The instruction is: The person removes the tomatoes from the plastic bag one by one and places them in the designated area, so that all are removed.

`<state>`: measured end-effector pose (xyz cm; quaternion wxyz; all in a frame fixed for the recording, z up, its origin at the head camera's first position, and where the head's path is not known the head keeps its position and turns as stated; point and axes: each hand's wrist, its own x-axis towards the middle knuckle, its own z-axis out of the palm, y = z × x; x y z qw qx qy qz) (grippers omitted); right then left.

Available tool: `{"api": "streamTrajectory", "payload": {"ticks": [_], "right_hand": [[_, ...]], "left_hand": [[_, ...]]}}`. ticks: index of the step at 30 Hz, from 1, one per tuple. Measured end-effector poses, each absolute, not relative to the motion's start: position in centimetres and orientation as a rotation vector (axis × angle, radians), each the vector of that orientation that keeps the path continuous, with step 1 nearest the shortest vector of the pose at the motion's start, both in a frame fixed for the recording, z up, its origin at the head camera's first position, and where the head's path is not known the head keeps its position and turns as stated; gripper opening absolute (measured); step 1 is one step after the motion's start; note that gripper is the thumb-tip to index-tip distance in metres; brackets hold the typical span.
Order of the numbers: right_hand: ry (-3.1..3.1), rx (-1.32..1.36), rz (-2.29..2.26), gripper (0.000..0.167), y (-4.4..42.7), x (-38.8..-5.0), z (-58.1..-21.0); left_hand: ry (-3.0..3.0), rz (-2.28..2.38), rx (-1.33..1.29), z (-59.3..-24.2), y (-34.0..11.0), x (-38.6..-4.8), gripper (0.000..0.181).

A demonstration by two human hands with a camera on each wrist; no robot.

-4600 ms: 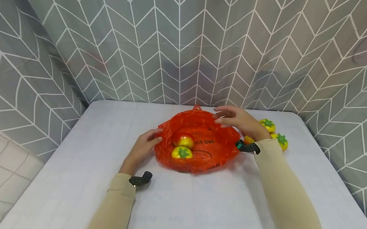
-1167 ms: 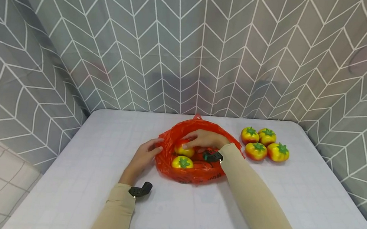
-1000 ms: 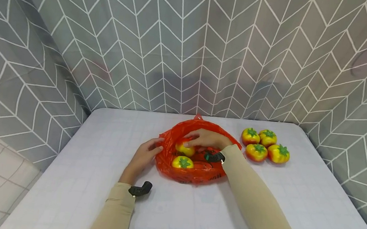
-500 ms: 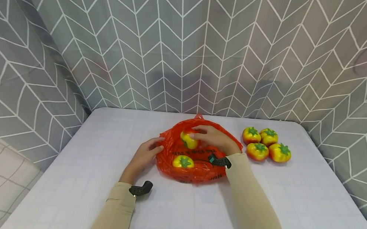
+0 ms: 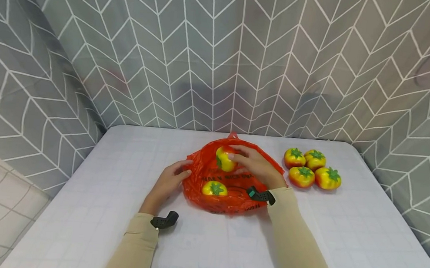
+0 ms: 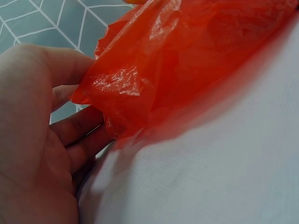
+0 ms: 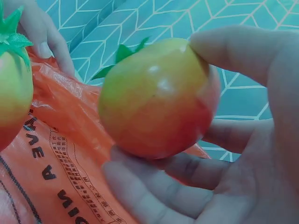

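A red plastic bag (image 5: 233,184) with dark print lies with its mouth wide on the table. At its left rim, my left hand (image 5: 168,183) holds the edge between thumb and fingers; in the left wrist view the bag (image 6: 154,79) covers the fingertips. My right hand (image 5: 258,167) grips a red-and-yellow toy tomato (image 5: 226,159) over the bag's mouth. The right wrist view shows that tomato (image 7: 156,100) between thumb and fingers, its green leaves pointing left. A second toy tomato (image 5: 215,188) lies inside the bag near its front, leaves up.
Several more toy tomatoes (image 5: 302,177) sit in a cluster to the right of the bag, near the back right corner of the white-covered table (image 5: 203,246). A grey patterned curtain (image 5: 214,64) hangs behind and along both sides.
My right hand reached down into the bag, took hold of the rear toy tomato and raised it slightly rightward, tilting its leaves left. My left hand stays at the rim.
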<state>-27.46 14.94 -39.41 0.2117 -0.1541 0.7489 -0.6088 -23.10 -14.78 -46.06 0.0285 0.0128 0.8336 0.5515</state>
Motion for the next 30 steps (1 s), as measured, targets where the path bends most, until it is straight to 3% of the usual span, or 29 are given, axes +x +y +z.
{"api": "streamTrajectory", "payload": {"ticks": [17, 30], "right_hand": [[1.915, -0.488, -1.962, 0.059, 16.9, -26.1, -39.2], [1.830, -0.576, -2.029, 0.059, 18.4, -25.5, -38.8]], "left_hand": [[2.552, 1.740, 0.077, -46.1, -14.9, -23.4, 0.039], [2.522, 1.733, 0.037, -45.9, -14.9, -23.3, 0.038]]}}
